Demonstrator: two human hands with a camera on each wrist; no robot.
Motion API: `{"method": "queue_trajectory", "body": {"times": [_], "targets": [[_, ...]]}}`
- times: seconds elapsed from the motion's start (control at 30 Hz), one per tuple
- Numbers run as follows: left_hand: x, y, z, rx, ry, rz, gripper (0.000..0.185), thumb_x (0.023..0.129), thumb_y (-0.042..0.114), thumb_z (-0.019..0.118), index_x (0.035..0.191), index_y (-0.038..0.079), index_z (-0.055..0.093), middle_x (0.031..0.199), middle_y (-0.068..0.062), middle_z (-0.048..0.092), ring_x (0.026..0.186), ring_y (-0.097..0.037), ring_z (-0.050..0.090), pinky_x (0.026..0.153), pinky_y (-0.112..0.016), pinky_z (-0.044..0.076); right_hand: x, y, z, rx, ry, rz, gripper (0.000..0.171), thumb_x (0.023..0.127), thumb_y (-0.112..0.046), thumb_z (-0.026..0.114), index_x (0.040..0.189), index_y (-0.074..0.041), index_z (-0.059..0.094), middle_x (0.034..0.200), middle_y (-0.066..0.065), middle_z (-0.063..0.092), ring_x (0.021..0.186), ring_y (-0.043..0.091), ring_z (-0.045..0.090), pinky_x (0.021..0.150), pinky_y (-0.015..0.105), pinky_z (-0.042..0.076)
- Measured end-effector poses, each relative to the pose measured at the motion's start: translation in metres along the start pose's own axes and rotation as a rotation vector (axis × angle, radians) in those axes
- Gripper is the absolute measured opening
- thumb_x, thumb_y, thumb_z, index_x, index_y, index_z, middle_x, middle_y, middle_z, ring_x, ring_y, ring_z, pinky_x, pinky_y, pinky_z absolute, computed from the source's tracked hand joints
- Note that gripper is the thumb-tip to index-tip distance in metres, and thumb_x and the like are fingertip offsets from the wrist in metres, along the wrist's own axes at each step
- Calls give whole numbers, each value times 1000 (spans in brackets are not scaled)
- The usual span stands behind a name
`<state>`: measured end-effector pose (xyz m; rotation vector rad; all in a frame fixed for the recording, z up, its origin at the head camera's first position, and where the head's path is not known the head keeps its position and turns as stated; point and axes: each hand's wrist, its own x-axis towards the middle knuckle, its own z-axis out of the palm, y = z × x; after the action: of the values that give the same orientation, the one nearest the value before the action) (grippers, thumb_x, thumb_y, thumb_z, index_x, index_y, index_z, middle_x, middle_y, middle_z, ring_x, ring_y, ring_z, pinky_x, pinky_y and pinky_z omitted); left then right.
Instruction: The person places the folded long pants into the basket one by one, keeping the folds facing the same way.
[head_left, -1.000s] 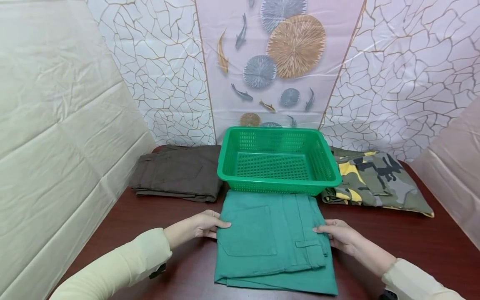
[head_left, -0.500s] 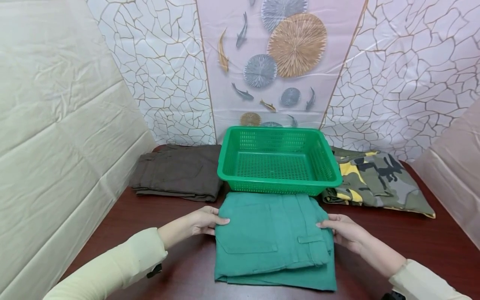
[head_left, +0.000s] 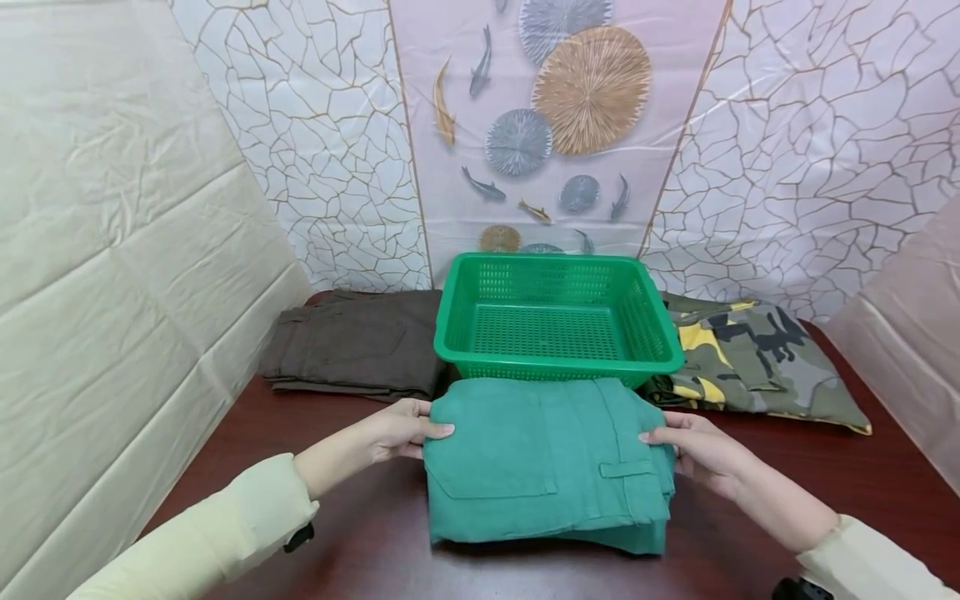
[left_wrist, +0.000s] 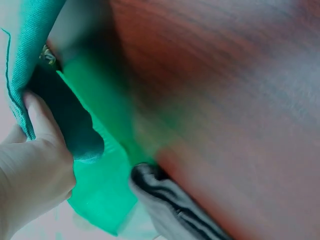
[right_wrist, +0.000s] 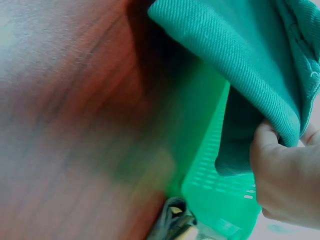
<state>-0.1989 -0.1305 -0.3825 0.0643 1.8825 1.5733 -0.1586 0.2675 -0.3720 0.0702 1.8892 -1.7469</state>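
Observation:
Folded green pants (head_left: 525,450) hang between the two hands, raised off the table in front of the basket. The left hand (head_left: 405,429) pinches their left edge, thumb on top and fingers beneath. On the opposite edge, the right hand (head_left: 701,454) grips the cloth the same way. Both wrist views show the pants lifted, with the left hand (left_wrist: 42,155) and right hand (right_wrist: 285,170) holding folded layers. Just behind the pants stands a green plastic basket (head_left: 562,367) with perforated walls; nothing lies in it.
Folded dark brown pants (head_left: 356,342) lie left of the basket. Folded camouflage pants (head_left: 765,362) with yellow patches lie to its right. All stand on a dark red wooden table (head_left: 352,508), with fabric-covered walls (head_left: 330,142) at the back and sides.
Both hands have lifted the green pants off the table and moved them a little forward toward the basket. The lower edge now hangs above the table. The basket and other pants stay put.

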Motion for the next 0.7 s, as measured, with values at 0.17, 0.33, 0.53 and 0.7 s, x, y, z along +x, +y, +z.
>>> {"method": "queue_trajectory", "body": {"times": [0.17,0.33,0.53,0.7], "targets": [[-10,16,-1,3,-15,16,44,91,9,61,131,-5,49,101,-3,71,87,-12,69,82,-33,56,-7,-11,0,-30,3,-41,50,93,-13,55,139,0,39,98,-12,67,90,5,65,82,27,54],[-21,31,-3,23,-18,41,47,92,9,59,135,-5,46,103,-3,71,90,-12,68,84,-34,56,-13,-22,0,-27,18,-32,26,94,-13,54,119,-14,53,96,-12,66,89,5,64,82,25,53],[-31,44,-5,27,-33,73,48,93,8,58,137,-5,44,102,-2,71,92,-13,68,86,-36,55,-20,-37,-2,-52,5,-37,22,94,-14,53,116,-20,56,99,-13,66,91,5,65,83,24,53],[-38,62,-8,44,-23,113,50,93,8,57,139,-3,41,104,-4,70,93,-15,68,87,-38,55,-22,-54,-2,-136,51,-79,60,96,-15,52,147,-1,25,99,-19,63,91,1,64,83,23,53]]}}
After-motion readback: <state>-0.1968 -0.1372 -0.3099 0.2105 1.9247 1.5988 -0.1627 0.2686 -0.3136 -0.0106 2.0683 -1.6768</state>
